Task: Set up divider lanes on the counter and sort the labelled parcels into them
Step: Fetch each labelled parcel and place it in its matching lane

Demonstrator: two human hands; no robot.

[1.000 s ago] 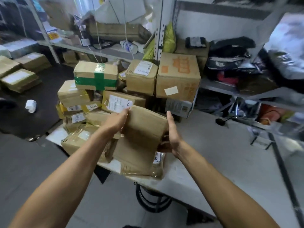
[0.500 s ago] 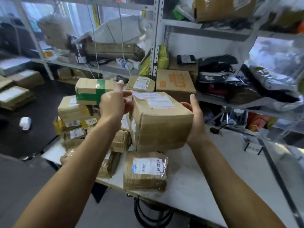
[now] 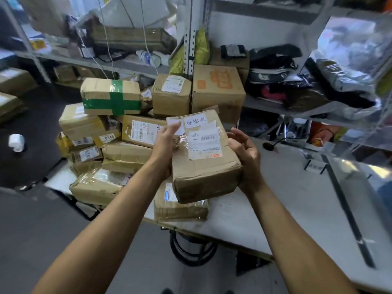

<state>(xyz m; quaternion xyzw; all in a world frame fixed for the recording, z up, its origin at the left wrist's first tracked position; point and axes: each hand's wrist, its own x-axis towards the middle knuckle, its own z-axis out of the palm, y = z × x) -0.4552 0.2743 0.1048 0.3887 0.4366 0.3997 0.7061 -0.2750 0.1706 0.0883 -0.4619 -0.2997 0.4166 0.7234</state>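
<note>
I hold a brown cardboard parcel above the front edge of the white counter. Its top face carries a handwritten white label and a barcode sticker, tilted towards me. My left hand grips the parcel's left side, with its fingertips on a white label at the far left corner. My right hand cups the lower right side with its palm, fingers loosely curved and partly off the box. A black divider strip lies along the counter to the right, beside a small white lane sign.
A flat taped parcel lies on the counter under the held one. Several stacked parcels fill the counter's left end, topped by a green-taped box. Metal shelves with bags and boxes stand behind. A black stool sits below the counter edge.
The parcel came down and tipped its labelled face towards me. My left hand moved from above the box to its left side. My right hand slid lower on the right side.
</note>
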